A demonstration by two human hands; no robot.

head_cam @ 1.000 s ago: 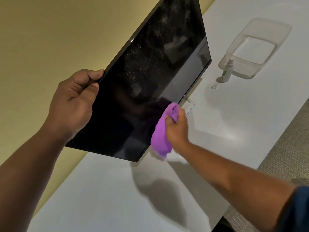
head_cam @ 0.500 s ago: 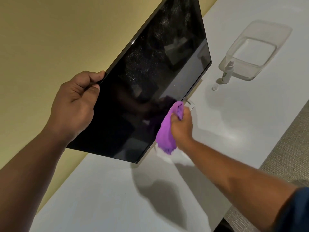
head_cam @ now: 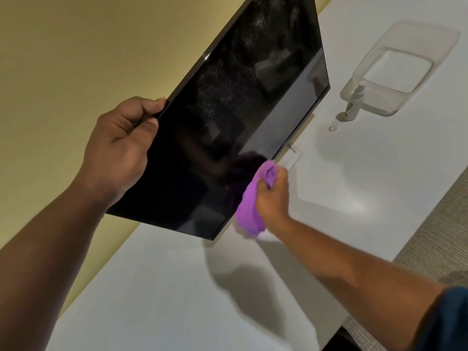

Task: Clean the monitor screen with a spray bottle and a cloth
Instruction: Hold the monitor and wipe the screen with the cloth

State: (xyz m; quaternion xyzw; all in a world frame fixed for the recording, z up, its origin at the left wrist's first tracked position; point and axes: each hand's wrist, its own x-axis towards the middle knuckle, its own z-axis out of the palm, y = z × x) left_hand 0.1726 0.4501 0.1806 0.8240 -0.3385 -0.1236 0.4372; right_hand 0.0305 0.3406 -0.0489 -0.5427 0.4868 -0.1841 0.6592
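Tabletop (head_cam: pixel 329 224) carries monitor (head_cam: pixel 228 117), tilted. Left hand (head_cam: pixel 119 150) fingers clamp its upper edge. Right hand (head_cam: pixel 273 198) fingers bunch purple cloth (head_cam: pixel 249 211) at lower edge. Spray bottle (head_cam: pixel 355 102) stands apart. Risk: pressure tips monitor; upper droplets unwiped, may streak.

Monitor (head_cam: pixel 228 127) — black, tilted, droplets speckling upper screen. Cloth (head_cam: pixel 249 209) — purple, bunched against the screen's lower edge. Spray bottle (head_cam: pixel 355 102) — small, white, upright on the table, well apart.
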